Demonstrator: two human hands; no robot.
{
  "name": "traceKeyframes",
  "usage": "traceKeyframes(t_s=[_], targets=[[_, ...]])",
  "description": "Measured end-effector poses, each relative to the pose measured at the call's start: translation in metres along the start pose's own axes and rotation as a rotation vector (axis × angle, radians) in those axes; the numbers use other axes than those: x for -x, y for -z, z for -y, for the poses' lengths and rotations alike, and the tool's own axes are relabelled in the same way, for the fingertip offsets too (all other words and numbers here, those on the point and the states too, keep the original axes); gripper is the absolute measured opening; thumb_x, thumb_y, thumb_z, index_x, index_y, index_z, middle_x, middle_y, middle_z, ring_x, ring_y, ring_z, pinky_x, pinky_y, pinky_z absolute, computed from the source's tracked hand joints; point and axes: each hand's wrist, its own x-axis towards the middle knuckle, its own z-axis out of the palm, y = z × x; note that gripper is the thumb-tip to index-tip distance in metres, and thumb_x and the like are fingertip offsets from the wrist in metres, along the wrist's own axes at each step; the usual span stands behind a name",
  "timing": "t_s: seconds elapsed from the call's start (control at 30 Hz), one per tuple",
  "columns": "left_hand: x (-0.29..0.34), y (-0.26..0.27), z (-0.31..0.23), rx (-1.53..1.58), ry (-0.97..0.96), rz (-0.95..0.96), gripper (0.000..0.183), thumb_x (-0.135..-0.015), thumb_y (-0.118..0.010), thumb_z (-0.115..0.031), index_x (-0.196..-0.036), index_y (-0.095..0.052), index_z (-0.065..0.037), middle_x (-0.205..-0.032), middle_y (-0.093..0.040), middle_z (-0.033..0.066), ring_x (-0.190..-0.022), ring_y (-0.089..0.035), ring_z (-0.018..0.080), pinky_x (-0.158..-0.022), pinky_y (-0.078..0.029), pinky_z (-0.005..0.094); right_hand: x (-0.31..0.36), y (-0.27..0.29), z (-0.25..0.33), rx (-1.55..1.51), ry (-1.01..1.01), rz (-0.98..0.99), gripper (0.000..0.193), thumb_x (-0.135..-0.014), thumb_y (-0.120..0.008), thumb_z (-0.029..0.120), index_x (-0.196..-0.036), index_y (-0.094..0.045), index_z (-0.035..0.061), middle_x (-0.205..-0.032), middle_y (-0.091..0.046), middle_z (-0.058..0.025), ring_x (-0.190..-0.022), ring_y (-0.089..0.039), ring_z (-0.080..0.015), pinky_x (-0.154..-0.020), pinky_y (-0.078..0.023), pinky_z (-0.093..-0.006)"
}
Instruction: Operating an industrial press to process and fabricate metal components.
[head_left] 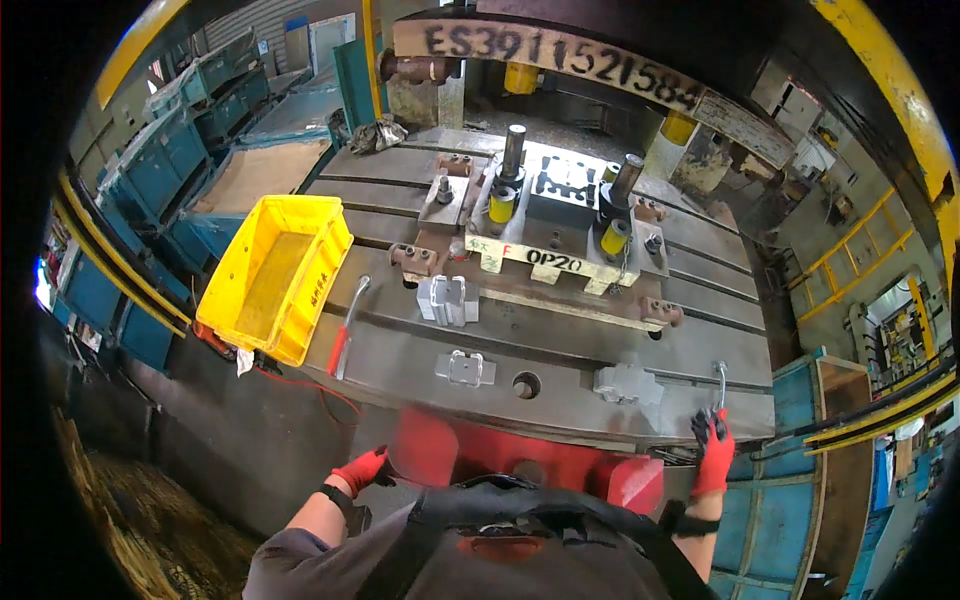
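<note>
My right hand, in a red glove with dark fingers, is closed around the lower end of a slim metal hand tool at the press bed's front right corner. Low on the left hangs my left hand, also gloved in red, beside a red panel at the bed's front. Its fingers look slightly apart and nothing shows in them. On the bed sit a stack of grey metal parts, a smaller grey part and another grey stack. A second tool with a red handle lies at left.
A yellow plastic bin stands at the bed's left edge. The die set, with upright posts and yellow cylinders, occupies the bed's middle below the heavy upper plate. Blue crates stand left; a blue-framed panel stands right.
</note>
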Motion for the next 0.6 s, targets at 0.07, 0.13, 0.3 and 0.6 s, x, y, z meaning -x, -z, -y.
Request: traceKeyframes(t_s=[0.07,0.13,0.3,0.6], targets=[[0.012,-0.009,-0.010,-0.009,-0.007,0.007,0.054,-0.089,-0.049,-0.044,-0.129,-0.041,-0.008,-0.117,-0.055,0.0072,-0.096,-0.059,0.0192,-0.068,-0.051,0.0333,0.027,0.046,-0.018,0.409,0.086,-0.360,0.040,-0.088,-0.058,0.014,-0.121,-0.048,-0.0061,-0.104,-0.062,-0.0128,-0.091,-0.059,-0.0188,-0.080,-0.048,-0.0306],[0.003,-0.004,0.004,-0.043,-0.164,0.057,0.057,-0.088,-0.051,-0.044,-0.131,-0.040,-0.009,-0.119,-0.054,0.0078,-0.096,-0.058,0.0191,-0.066,-0.051,0.0318,0.059,0.072,-0.045,0.561,0.047,-0.622,0.039,-0.089,-0.056,0.019,-0.118,-0.051,-0.0061,-0.102,-0.061,-0.0136,-0.087,-0.058,-0.0189,-0.077,-0.048,-0.0319],[0.021,-0.026,-0.032,-0.207,-0.062,-0.014,0.057,-0.084,-0.055,-0.041,-0.131,-0.042,-0.010,-0.114,-0.058,0.0078,-0.092,-0.058,0.0181,-0.064,-0.050,0.0306,0.106,0.177,-0.253,0.343,-0.187,-0.172,0.040,-0.090,-0.053,0.029,-0.121,-0.050,0.0034,-0.109,-0.058,-0.0125,-0.097,-0.055,-0.0198,-0.082,-0.045,-0.0343],[0.028,-0.038,-0.029,-0.265,-0.213,-0.039,0.056,-0.083,-0.056,-0.039,-0.129,-0.044,-0.010,-0.110,-0.060,0.0077,-0.090,-0.059,0.0175,-0.064,-0.050,0.0311,0.109,0.114,-0.239,-0.056,-0.650,0.051,0.041,-0.085,-0.059,0.037,-0.111,-0.057,0.0058,-0.103,-0.061,-0.0102,-0.086,-0.059,-0.0225,-0.077,-0.047,-0.0373]])
